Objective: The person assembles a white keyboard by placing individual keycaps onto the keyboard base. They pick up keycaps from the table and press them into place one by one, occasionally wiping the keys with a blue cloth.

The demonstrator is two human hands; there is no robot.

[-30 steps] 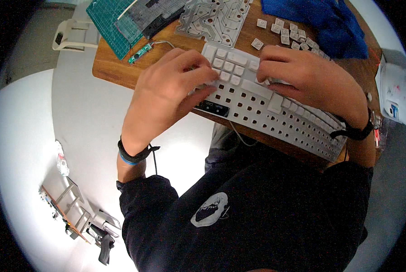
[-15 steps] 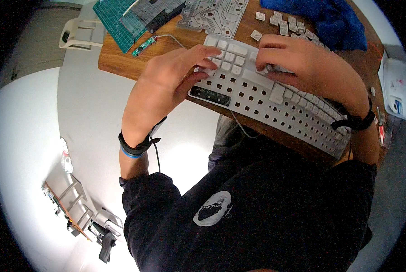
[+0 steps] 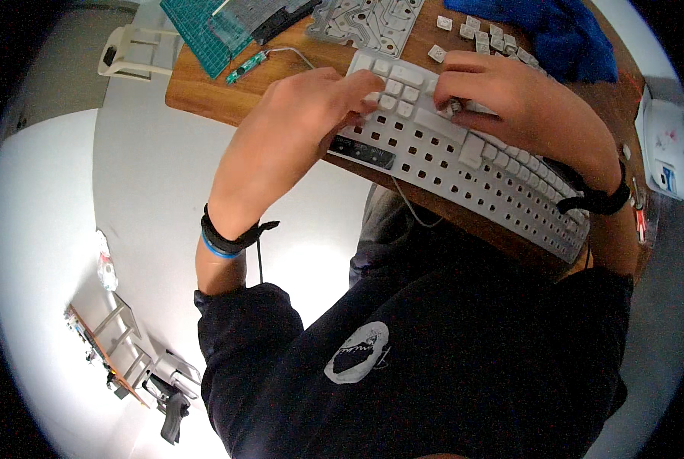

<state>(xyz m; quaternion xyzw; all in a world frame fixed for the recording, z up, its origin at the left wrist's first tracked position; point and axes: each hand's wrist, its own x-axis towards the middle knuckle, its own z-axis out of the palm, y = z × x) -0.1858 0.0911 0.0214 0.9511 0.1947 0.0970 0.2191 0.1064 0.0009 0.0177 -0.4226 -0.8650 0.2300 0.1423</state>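
A white keyboard (image 3: 433, 122) lies slantwise at the table's near edge, with rows of square holes where keycaps are off. White keycaps (image 3: 407, 75) are fitted on its left end and along its far side. My left hand (image 3: 303, 115) bends its fingers down onto that left end; the thumb tip is mostly hidden, so what they grip cannot be made out. Over the middle of the keyboard, my right hand (image 3: 502, 96) pinches a small pale keycap (image 3: 454, 107) between thumb and fingers. The right wrist, with a black band, hangs over the keyboard's right part.
Loose keycaps (image 3: 469, 29) lie beyond my right hand, beside a blue cloth (image 3: 563, 38). A translucent circuit sheet (image 3: 368, 27), a green cutting mat (image 3: 200, 30) and a small green circuit board (image 3: 246, 67) on a wire are at the far left. A red-handled tool (image 3: 641, 222) lies right.
My left hand has shifted slightly right and up, its fingers more closed over the keys. The right hand turned a little, and its pinched keycap shows more. The view shifted slightly.
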